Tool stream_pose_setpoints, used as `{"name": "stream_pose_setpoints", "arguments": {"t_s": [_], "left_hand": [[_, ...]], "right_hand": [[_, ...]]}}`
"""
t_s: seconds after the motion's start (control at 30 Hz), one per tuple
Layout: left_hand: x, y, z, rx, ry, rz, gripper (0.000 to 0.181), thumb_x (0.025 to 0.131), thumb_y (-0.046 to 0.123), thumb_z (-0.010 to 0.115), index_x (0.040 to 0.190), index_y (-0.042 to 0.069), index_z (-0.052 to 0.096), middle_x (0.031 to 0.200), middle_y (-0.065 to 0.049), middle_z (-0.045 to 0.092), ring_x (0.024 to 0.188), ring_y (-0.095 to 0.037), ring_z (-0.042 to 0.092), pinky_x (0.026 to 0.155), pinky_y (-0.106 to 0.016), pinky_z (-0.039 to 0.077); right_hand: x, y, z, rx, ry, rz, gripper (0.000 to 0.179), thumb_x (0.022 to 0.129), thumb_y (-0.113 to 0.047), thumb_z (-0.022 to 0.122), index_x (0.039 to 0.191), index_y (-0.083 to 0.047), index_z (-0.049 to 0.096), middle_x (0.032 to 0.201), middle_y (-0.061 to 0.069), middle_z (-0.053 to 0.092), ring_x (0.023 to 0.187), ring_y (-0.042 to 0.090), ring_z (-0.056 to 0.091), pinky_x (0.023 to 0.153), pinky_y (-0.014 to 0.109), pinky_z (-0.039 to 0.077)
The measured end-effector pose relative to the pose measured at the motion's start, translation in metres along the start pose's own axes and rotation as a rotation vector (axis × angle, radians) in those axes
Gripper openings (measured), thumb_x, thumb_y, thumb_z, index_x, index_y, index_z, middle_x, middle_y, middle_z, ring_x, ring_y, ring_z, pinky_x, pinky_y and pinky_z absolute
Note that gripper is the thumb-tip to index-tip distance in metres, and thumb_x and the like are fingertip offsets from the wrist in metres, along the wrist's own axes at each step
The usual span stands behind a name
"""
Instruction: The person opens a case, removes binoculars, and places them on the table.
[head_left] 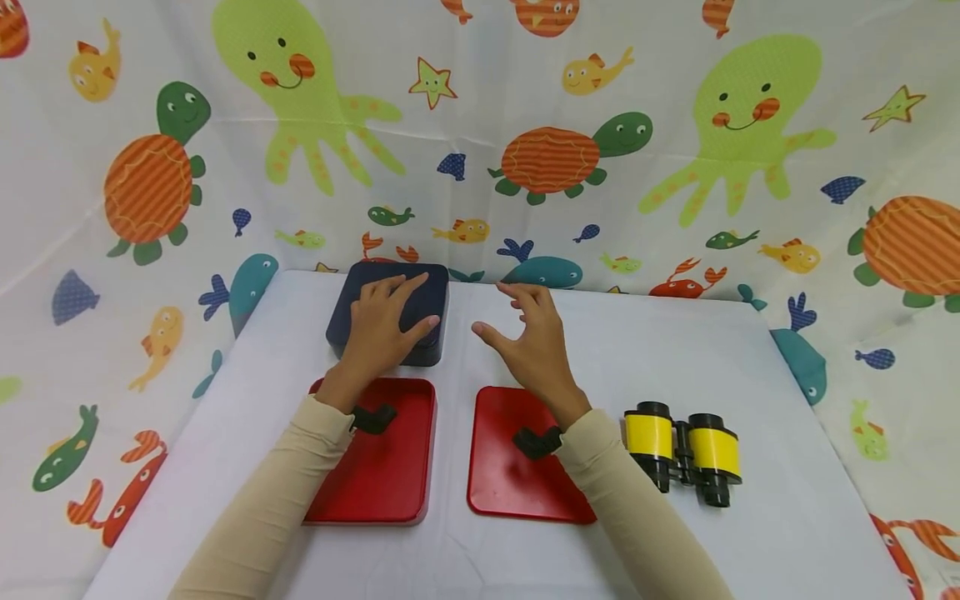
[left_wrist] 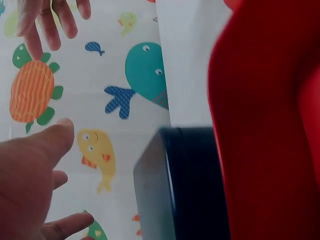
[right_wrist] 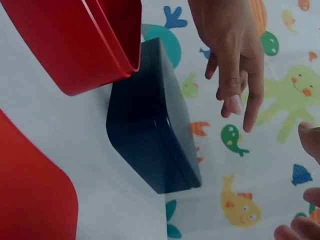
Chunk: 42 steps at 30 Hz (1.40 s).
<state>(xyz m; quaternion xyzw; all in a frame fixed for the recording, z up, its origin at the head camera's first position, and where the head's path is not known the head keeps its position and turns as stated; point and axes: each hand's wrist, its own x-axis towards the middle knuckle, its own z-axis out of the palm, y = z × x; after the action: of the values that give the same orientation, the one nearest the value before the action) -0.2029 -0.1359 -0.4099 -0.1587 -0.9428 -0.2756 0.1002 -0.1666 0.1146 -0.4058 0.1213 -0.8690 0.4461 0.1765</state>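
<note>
A dark blue tin box (head_left: pixel 433 293) with rounded corners sits at the back left of the white table. My left hand (head_left: pixel 381 327) hovers over it in the head view, fingers spread and holding nothing. In the right wrist view that hand appears raised beside the blue box (right_wrist: pixel 145 120), apart from it. To its right is my right hand (head_left: pixel 536 343), also raised, thumb and fingers parted with nothing between them. Below the left wrist stands an open red tin box (head_left: pixel 397 475). A flat red lid (head_left: pixel 513 487) lies beneath the right forearm, partly hidden by it.
Yellow and black binoculars (head_left: pixel 648 437) lie on the table to the right of the red lid. Behind the table hangs a white curtain (head_left: pixel 480 83) printed with sea animals. The white table (head_left: pixel 456 467) shows between the red box and the lid.
</note>
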Motion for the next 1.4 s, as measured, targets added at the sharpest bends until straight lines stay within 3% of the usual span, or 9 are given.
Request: {"name": "stream_pose_setpoints", "arguments": {"t_s": [0.23, 0.47, 0.77, 1.07, 1.27, 1.4], "left_hand": [[0.002, -0.026, -0.012, 0.029, 0.035, -0.006, 0.071, 0.096, 0.038, 0.078, 0.158, 0.018, 0.051, 0.159, -0.028, 0.046, 0.145, -0.051, 0.039, 0.108, -0.074, 0.037], [0.005, -0.052, -0.024, 0.034, 0.034, -0.052, 0.073, 0.093, 0.036, 0.081, 0.158, 0.020, 0.052, 0.159, -0.028, 0.046, 0.142, -0.052, 0.040, 0.107, -0.074, 0.037], [0.009, -0.076, -0.039, -0.015, -0.052, -0.162, 0.082, 0.093, 0.033, 0.082, 0.163, 0.020, 0.043, 0.161, -0.031, 0.041, 0.142, -0.054, 0.034, 0.114, -0.078, 0.030], [0.017, -0.103, -0.049, -0.090, -0.167, -0.223, 0.089, 0.093, 0.031, 0.084, 0.166, 0.016, 0.037, 0.166, -0.029, 0.038, 0.146, -0.056, 0.037, 0.115, -0.075, 0.040], [0.017, -0.114, -0.050, -0.129, -0.240, -0.286, 0.093, 0.093, 0.030, 0.084, 0.168, 0.015, 0.032, 0.163, -0.033, 0.039, 0.146, -0.055, 0.043, 0.114, -0.071, 0.044], [0.016, -0.117, -0.050, -0.154, -0.255, -0.322, 0.097, 0.093, 0.030, 0.084, 0.169, 0.013, 0.027, 0.162, -0.033, 0.042, 0.145, -0.053, 0.045, 0.114, -0.069, 0.045]], "right_hand": [[0.017, -0.008, 0.019, -0.039, -0.067, 0.052, 0.075, 0.090, -0.043, 0.085, 0.153, -0.016, 0.057, 0.142, 0.012, 0.055, 0.126, 0.027, 0.060, 0.101, 0.046, 0.059], [0.030, -0.007, 0.039, -0.060, -0.121, 0.077, 0.078, 0.090, -0.045, 0.084, 0.157, -0.022, 0.051, 0.145, 0.010, 0.055, 0.126, 0.028, 0.062, 0.100, 0.045, 0.060], [0.040, -0.004, 0.062, 0.005, -0.213, 0.161, 0.080, 0.089, -0.046, 0.085, 0.157, -0.024, 0.050, 0.144, 0.009, 0.055, 0.123, 0.027, 0.065, 0.097, 0.042, 0.062], [0.055, 0.004, 0.083, 0.070, -0.282, 0.269, 0.080, 0.091, -0.042, 0.085, 0.159, -0.022, 0.046, 0.149, 0.013, 0.057, 0.121, 0.028, 0.067, 0.093, 0.041, 0.064], [0.061, 0.011, 0.093, 0.082, -0.323, 0.341, 0.083, 0.089, -0.037, 0.088, 0.159, -0.019, 0.047, 0.149, 0.014, 0.059, 0.119, 0.028, 0.068, 0.095, 0.042, 0.063], [0.063, 0.011, 0.096, 0.088, -0.323, 0.374, 0.084, 0.088, -0.033, 0.089, 0.159, -0.018, 0.047, 0.148, 0.015, 0.060, 0.120, 0.028, 0.068, 0.100, 0.043, 0.061]]}}
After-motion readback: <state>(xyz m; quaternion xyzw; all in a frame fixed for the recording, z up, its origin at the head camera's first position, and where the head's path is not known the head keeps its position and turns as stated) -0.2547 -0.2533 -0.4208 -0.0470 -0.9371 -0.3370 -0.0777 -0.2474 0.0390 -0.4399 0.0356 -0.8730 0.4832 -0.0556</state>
